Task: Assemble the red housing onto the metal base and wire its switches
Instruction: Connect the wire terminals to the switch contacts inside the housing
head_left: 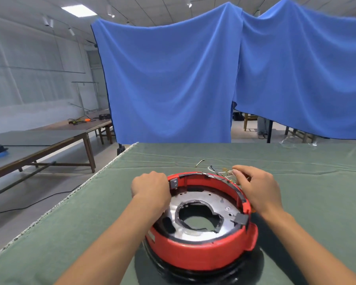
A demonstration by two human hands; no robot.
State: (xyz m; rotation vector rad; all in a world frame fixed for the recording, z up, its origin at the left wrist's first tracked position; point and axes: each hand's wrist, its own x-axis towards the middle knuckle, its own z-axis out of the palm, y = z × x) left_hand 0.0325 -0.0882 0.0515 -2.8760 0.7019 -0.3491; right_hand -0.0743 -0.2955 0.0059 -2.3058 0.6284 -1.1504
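The red housing (201, 253), a round plastic ring, sits over the metal base (206, 200), a silver plate with a ragged central hole. A black ring lies under the housing. My left hand (150, 187) grips the housing's far left rim, beside a small grey switch (174, 183). My right hand (257, 189) rests over the far right rim, and its fingers pinch a cluster of thin wires (222, 171) just behind the housing. A dark bracket (240, 219) sits on the plate at the right.
A green cloth covers the worktable (90, 223), whose left edge runs diagonally. A loose bit of wire (199, 162) lies behind the housing. Blue sheets (173, 79) hang behind the table. Brown tables (49, 140) with tools stand at left.
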